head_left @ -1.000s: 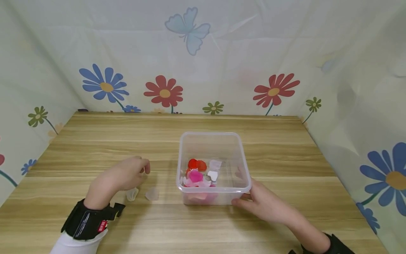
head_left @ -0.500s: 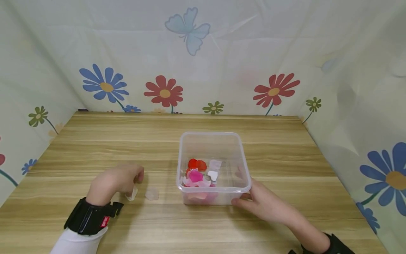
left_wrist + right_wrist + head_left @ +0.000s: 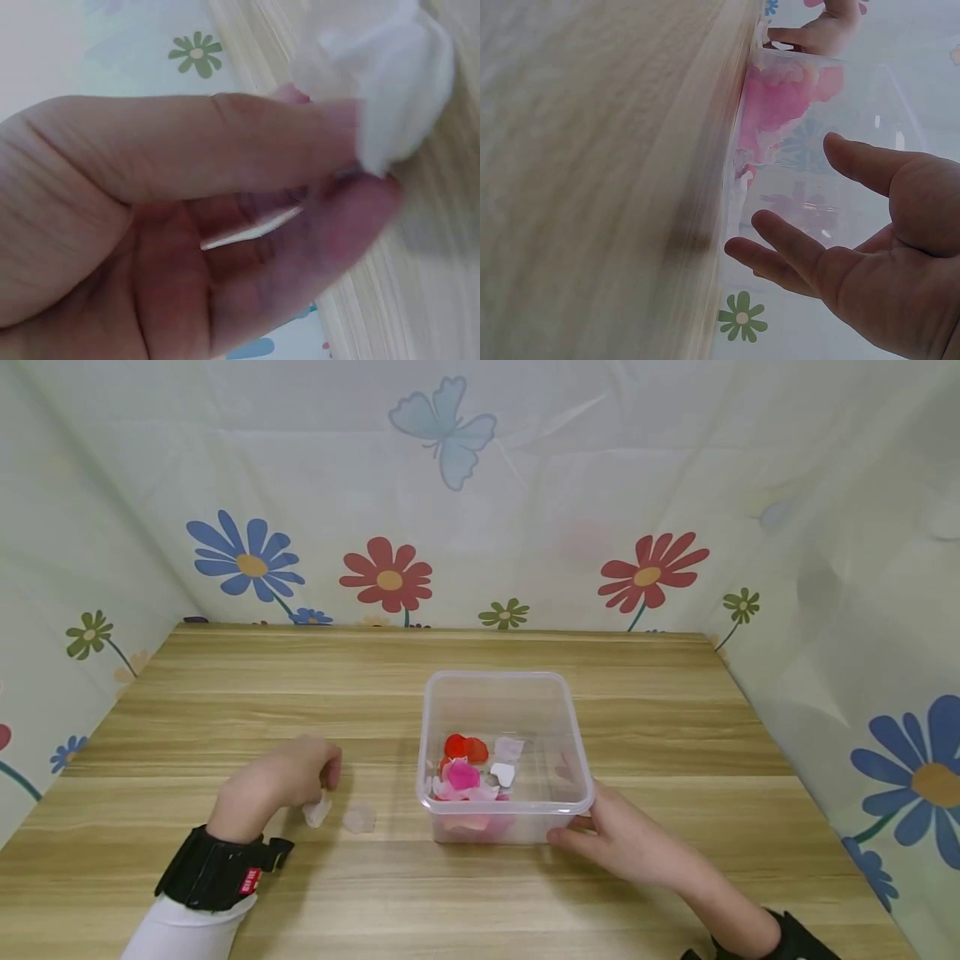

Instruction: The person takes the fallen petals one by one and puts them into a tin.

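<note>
Thumb and fingertip of my left hand (image 3: 281, 777) pinch a white artificial petal (image 3: 317, 810), just above the wooden table. In the left wrist view the same petal (image 3: 409, 82) sticks out beyond the fingertips, blurred. A second pale petal (image 3: 359, 817) lies flat on the table to its right. My right hand (image 3: 622, 839) is at the near right corner of a clear plastic box (image 3: 491, 807), its fingers spread and fairly straight along the box's side. Red petals (image 3: 467, 748), pink petals (image 3: 462, 777) and white petals (image 3: 504, 773) lie inside the box.
The wooden table (image 3: 660, 718) runs back to a fabric backdrop (image 3: 525, 485) printed with flowers and a butterfly. Fabric also hangs along both sides. Black straps (image 3: 213, 868) wrap the wrists.
My left hand has come down and back to the petal and now pinches it, lifting it slightly. The right hand and box have stayed put.
</note>
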Demonstrator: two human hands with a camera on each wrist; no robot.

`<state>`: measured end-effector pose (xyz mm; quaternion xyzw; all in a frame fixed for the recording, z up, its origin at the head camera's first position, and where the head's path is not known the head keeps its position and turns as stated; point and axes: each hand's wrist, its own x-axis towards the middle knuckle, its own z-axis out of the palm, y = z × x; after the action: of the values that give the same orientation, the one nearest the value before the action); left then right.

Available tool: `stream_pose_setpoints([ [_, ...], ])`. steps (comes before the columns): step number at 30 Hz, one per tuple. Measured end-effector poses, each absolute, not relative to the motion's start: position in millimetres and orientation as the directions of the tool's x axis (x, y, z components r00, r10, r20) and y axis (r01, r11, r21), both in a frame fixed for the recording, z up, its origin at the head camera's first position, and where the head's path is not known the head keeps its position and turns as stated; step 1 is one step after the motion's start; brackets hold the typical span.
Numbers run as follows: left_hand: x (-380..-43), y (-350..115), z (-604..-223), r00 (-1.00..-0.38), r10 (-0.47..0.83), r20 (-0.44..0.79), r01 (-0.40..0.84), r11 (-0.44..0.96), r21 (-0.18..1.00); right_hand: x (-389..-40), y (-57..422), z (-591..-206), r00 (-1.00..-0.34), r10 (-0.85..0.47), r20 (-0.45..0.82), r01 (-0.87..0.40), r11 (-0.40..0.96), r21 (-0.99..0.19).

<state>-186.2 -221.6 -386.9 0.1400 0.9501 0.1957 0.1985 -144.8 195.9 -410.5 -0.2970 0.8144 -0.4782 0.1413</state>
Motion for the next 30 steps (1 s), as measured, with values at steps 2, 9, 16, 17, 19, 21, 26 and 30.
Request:
stream_pose_setpoints([
  [2, -188.5, -220.6, -387.1, -0.884, 0.373, -0.283, 0.223, 0.867, 0.446, -145.0, 195.8, -410.6, -0.781, -0.621, 0.057, -0.351, 0.361, -0.864],
  [9, -194.7, -218.2, -388.4, -0.879, 0.453, -0.15, 0.339, 0.815, 0.47, -145.1, 195.5, -410.6, -0.776, -0.628, 0.061, -0.349, 0.347, -0.871],
  [16, -197.0, -215.3, -389.1, -0.866, 0.5, -0.019, 0.424, 0.755, 0.5, -145.0, 195.6, -410.3, -0.779, -0.624, 0.057, -0.347, 0.354, -0.869],
  [17, -197.2, -215.2, -389.2, -0.865, 0.502, -0.008, 0.432, 0.751, 0.499, -145.0, 195.5, -410.2, -0.78, -0.624, 0.056, -0.346, 0.355, -0.869],
  [19, -197.8, -215.1, -389.6, -0.863, 0.506, 0.013, 0.443, 0.744, 0.5, -144.9, 195.5, -410.0, -0.781, -0.622, 0.055, -0.346, 0.358, -0.867],
  [21, -198.0, -214.7, -389.3, -0.863, 0.505, 0.028, 0.447, 0.736, 0.508, -144.8, 195.6, -409.8, -0.781, -0.622, 0.056, -0.349, 0.361, -0.865],
  [26, -198.4, -211.6, -387.3, -0.85, 0.517, 0.101, 0.484, 0.693, 0.535, -144.7, 195.5, -409.6, -0.78, -0.624, 0.057, -0.347, 0.356, -0.868],
  [30, -198.6, -207.7, -385.4, -0.84, 0.519, 0.161, 0.517, 0.672, 0.531, -144.9, 195.2, -409.6, -0.78, -0.623, 0.054, -0.345, 0.356, -0.868],
])
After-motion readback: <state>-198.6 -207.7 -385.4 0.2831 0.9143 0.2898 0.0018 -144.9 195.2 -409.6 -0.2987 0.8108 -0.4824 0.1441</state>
